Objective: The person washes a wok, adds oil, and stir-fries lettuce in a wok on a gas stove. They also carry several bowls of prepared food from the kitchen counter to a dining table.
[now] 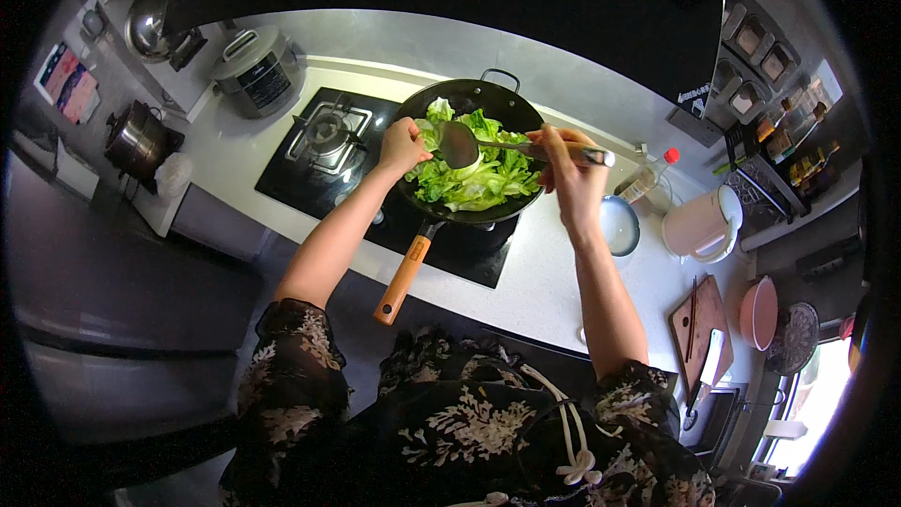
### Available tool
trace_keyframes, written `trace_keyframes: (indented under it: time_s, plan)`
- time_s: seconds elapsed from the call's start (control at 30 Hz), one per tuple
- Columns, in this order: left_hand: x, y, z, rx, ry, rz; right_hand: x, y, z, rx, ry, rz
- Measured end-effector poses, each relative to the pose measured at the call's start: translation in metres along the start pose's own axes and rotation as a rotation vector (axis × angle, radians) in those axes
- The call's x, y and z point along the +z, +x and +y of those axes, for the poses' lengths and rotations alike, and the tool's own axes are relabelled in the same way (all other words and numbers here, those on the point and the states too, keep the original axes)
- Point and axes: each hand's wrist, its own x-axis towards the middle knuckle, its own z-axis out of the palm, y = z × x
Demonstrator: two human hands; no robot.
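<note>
A dark wok (pixel 517 109) with a wooden handle (pixel 402 282) sits on the right side of the gas hob, full of torn green lettuce leaves (pixel 470 191). My right hand (pixel 574 165) grips the handle of a metal ladle (pixel 461 145), whose round bowl rests over the greens. At the wok's left rim, my left hand (pixel 406 146) has its fingers curled together on a pale leaf edge, partly hidden by the fingers. The wok's wooden handle points toward me, and neither hand is on it.
Left of the wok is another burner (pixel 328 132), with a rice cooker (pixel 259 74) behind. To the right are a bowl (pixel 619 227), a red-capped bottle (pixel 642 179) and an electric kettle (pixel 697 225). A cleaver (pixel 712 358) and chopsticks (pixel 692 327) lie on a cutting board (pixel 709 306). The range hood (pixel 493 7) overhangs.
</note>
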Motion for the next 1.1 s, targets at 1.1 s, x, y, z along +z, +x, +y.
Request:
trace_keyframes:
  time_s: [1.1]
  plan:
    - [-0.037, -0.012, 0.1, 0.142, 0.148, -0.148, -0.049, 0.014, -0.032, -0.13, -0.214, 0.157]
